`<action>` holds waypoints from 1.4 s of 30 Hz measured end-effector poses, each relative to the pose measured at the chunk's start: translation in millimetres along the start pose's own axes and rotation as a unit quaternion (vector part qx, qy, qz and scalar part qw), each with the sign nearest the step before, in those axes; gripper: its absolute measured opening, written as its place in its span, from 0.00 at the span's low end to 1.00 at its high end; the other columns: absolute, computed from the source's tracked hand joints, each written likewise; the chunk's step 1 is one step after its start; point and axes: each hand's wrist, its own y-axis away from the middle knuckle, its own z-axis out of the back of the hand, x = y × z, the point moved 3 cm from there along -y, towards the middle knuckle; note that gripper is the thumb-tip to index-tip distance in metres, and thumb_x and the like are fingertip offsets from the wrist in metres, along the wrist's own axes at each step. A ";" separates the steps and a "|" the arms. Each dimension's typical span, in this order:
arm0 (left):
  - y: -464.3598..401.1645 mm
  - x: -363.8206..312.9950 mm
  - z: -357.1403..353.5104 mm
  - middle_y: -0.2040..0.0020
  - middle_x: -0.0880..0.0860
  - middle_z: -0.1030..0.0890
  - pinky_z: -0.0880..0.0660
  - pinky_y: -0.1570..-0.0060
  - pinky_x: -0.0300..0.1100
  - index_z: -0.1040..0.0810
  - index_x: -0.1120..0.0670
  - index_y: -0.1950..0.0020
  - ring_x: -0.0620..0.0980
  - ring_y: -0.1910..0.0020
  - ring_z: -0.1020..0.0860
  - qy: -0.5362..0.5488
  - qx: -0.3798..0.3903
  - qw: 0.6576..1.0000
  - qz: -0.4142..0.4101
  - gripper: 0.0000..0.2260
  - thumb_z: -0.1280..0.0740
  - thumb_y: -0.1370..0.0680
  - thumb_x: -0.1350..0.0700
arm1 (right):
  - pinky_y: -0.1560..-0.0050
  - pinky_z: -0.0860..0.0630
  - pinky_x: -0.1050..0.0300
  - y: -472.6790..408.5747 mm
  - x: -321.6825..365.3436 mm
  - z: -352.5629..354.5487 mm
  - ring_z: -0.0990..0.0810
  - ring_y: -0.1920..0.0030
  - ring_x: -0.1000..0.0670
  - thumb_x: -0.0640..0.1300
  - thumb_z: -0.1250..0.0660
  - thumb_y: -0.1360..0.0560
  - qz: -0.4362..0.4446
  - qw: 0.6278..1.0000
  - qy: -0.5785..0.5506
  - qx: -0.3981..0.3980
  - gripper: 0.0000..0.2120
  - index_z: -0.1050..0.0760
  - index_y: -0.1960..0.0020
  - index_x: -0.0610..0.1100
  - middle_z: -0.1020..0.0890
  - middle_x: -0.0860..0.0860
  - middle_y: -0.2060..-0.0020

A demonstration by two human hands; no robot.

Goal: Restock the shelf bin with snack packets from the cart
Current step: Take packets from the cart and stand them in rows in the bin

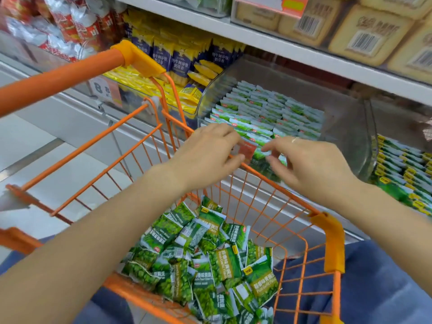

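At the far left of the shelf stood red and white snack bags (65, 26), and next to them a bin of blue and yellow packets (173, 59). In front of these was the orange handle (58, 78) of the orange wire cart (268, 206), which filled the lower middle of the view. On the cart floor lay a loose heap of green snack packets (210, 260), printed with green peas and some English words about garlic flavor.

The left hand (208, 153) was above the far rim of the cart, just at the front edge of the clear shelf bin (346, 127). Its grip was bent, with fingers curled near a small orange-red tag (245, 148) on the bin front; whether it really pinched something I cannot tell, because the picture was blurred there. The right hand (311, 164), with a thin ring (295, 139) on one finger, was just beside it, its grip loosely curled and the fingertips at the nearest green packets. Inside the bin, rows of green and white packets (268, 111) stood neatly, filling the left part. To the right was another bin with green and yellow packets (404, 169). Above, on the upper shelf, lay beige packages with barcodes (364, 38).
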 end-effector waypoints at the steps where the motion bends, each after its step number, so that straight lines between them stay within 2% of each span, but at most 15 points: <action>1: 6.8 0.3 9.6 0.43 0.51 0.23 0.30 0.43 0.48 0.24 0.53 0.40 0.51 0.42 0.27 0.013 -0.011 1.000 -0.008 0.13 0.41 0.19 0.48 | 0.76 0.30 0.58 4.1 17.4 -1.6 0.19 0.68 0.48 0.50 0.42 0.24 0.043 0.999 -0.017 0.027 0.12 0.21 0.50 0.51 0.18 0.54 0.64; 3: 26.5 2.6 20.7 0.50 0.48 0.20 0.26 0.53 0.47 0.23 0.51 0.43 0.49 0.50 0.23 0.051 0.017 0.999 -0.002 0.10 0.41 0.18 0.49 | 0.74 0.28 0.58 13.8 44.0 -17.4 0.18 0.66 0.50 0.52 0.45 0.24 0.127 0.983 -0.038 0.129 0.13 0.22 0.50 0.53 0.17 0.56 0.61; 5: 50.8 10.3 13.2 0.49 0.47 0.19 0.26 0.56 0.44 0.25 0.49 0.41 0.48 0.51 0.22 0.029 0.141 0.989 0.029 0.11 0.42 0.18 0.48 | 0.64 0.24 0.54 18.8 63.4 -38.7 0.18 0.55 0.49 0.53 0.47 0.20 0.165 0.955 -0.036 0.245 0.14 0.26 0.42 0.53 0.18 0.55 0.51; 9: 98.4 39.5 -11.9 0.40 0.54 0.23 0.25 0.48 0.47 0.29 0.53 0.34 0.54 0.43 0.24 -0.139 0.454 0.870 0.133 0.16 0.43 0.17 0.47 | 0.52 0.25 0.49 25.0 108.8 -82.6 0.22 0.46 0.43 0.51 0.44 0.19 0.179 0.916 -0.048 0.355 0.16 0.32 0.34 0.46 0.22 0.47 0.44; 14: 103.4 47.8 -17.7 0.50 0.53 0.23 0.30 0.54 0.44 0.26 0.58 0.39 0.53 0.53 0.26 -0.257 0.492 0.819 0.144 0.10 0.40 0.18 0.57 | 0.53 0.22 0.46 21.3 171.3 -125.4 0.22 0.47 0.41 0.48 0.43 0.20 0.168 0.905 -0.133 0.369 0.17 0.31 0.34 0.43 0.22 0.44 0.44; 19: 112.6 39.4 -38.3 0.36 0.54 0.27 0.38 0.36 0.49 0.28 0.54 0.35 0.54 0.36 0.30 -0.345 0.578 0.734 0.094 0.13 0.41 0.18 0.53 | 0.60 0.29 0.52 17.4 190.6 -135.2 0.23 0.50 0.42 0.50 0.43 0.19 0.200 0.881 -0.095 0.417 0.17 0.30 0.36 0.42 0.23 0.43 0.48; 24: 113.6 46.2 -31.8 0.49 0.52 0.23 0.32 0.45 0.47 0.27 0.57 0.52 0.53 0.48 0.25 -0.298 0.532 0.789 0.075 0.07 0.39 0.18 0.55 | 0.52 0.30 0.55 12.9 157.9 -132.3 0.24 0.43 0.44 0.54 0.39 0.21 0.105 0.841 -0.184 0.497 0.23 0.32 0.30 0.45 0.23 0.45 0.40; 27: 105.5 60.3 -22.8 0.62 0.54 0.27 0.32 0.59 0.44 0.27 0.57 0.58 0.54 0.59 0.29 -0.142 0.437 0.879 0.125 0.11 0.37 0.20 0.51 | 0.41 0.29 0.55 -7.1 129.0 -119.5 0.27 0.37 0.48 0.55 0.32 0.25 0.002 0.812 -0.300 0.500 0.31 0.37 0.26 0.46 0.27 0.49 0.33; 29: 96.0 61.3 -16.0 0.64 0.55 0.24 0.31 0.63 0.45 0.24 0.59 0.57 0.54 0.64 0.26 0.043 0.355 0.909 0.215 0.12 0.36 0.20 0.51 | 0.34 0.34 0.57 -18.6 113.5 -104.4 0.32 0.31 0.50 0.55 0.28 0.28 -0.021 0.810 -0.363 0.460 0.39 0.43 0.24 0.49 0.34 0.52 0.28; 32: 82.7 50.6 -5.0 0.69 0.53 0.18 0.23 0.64 0.42 0.22 0.59 0.56 0.50 0.67 0.19 0.349 0.233 0.830 0.366 0.08 0.35 0.22 0.55 | 0.36 0.39 0.64 -21.9 105.9 -88.5 0.37 0.29 0.55 0.55 0.27 0.30 -0.045 0.793 -0.431 0.429 0.43 0.47 0.23 0.50 0.37 0.58 0.28; 34: 77.9 48.6 6.0 0.70 0.55 0.19 0.23 0.65 0.42 0.22 0.61 0.55 0.52 0.69 0.19 0.453 0.137 0.778 0.413 0.09 0.35 0.22 0.55 | 0.40 0.32 0.63 -23.7 103.8 -77.6 0.28 0.38 0.60 0.56 0.29 0.28 -0.089 0.778 -0.500 0.371 0.31 0.34 0.29 0.51 0.28 0.60 0.37; 36: 75.2 49.4 18.5 0.68 0.54 0.19 0.29 0.74 0.37 0.22 0.59 0.56 0.50 0.72 0.21 0.541 0.035 0.732 0.413 0.13 0.38 0.20 0.50 | 0.59 0.30 0.67 -31.1 99.8 -64.1 0.23 0.64 0.65 0.49 0.33 0.23 -0.127 0.741 -0.596 0.282 0.06 0.19 0.57 0.55 0.21 0.61 0.65; 38: 70.9 50.1 31.9 0.68 0.51 0.19 0.39 0.80 0.32 0.22 0.57 0.55 0.46 0.77 0.27 0.610 -0.058 0.686 0.393 0.16 0.43 0.19 0.48 | 0.66 0.28 0.71 -39.8 92.2 -58.2 0.25 0.76 0.64 0.41 0.38 0.20 -0.160 0.705 -0.658 0.212 0.27 0.23 0.77 0.54 0.25 0.60 0.80; 40: 64.7 47.7 42.0 0.66 0.49 0.19 0.40 0.80 0.33 0.23 0.56 0.53 0.45 0.76 0.28 0.615 -0.105 0.688 0.371 0.14 0.43 0.19 0.49 | 0.56 0.19 0.62 -40.2 86.2 -47.6 0.17 0.66 0.58 0.41 0.38 0.20 -0.190 0.659 -0.706 0.174 0.17 0.19 0.65 0.49 0.16 0.54 0.70; 42: 56.5 40.5 44.0 0.60 0.49 0.18 0.32 0.77 0.35 0.21 0.55 0.52 0.45 0.70 0.24 0.575 -0.103 0.731 0.352 0.10 0.37 0.21 0.50 | 0.54 0.18 0.52 -42.7 80.8 -43.7 0.15 0.59 0.48 0.42 0.37 0.22 -0.229 0.620 -0.740 0.124 0.04 0.26 0.55 0.42 0.15 0.46 0.62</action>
